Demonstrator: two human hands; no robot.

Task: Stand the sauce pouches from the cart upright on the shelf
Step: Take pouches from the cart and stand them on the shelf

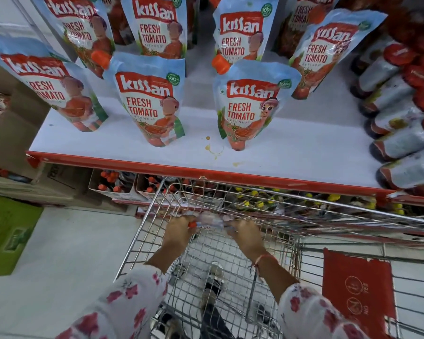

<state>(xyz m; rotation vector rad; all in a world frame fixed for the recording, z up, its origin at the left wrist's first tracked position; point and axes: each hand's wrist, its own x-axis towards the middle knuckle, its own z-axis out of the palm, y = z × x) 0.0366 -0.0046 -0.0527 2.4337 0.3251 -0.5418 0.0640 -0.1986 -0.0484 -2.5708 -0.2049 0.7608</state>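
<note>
A grocery shop aisle: white shelf [291, 152] with red front edge, stocked with rows of identical ketchup pouches [151, 104] (same brand throughout), bottles [399, 143] alongside, and a wire shopping cart [230, 253] pulled up below.

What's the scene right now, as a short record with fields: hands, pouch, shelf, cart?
hands: left hand and right hand each grip one end of a pouch
pouch: sauce pouch held flat over the cart, orange cap toward the left hand
shelf: white shelf holds upright pouches, with a bare front strip and a small stain
cart: wire cart stands below the shelf edge
</note>
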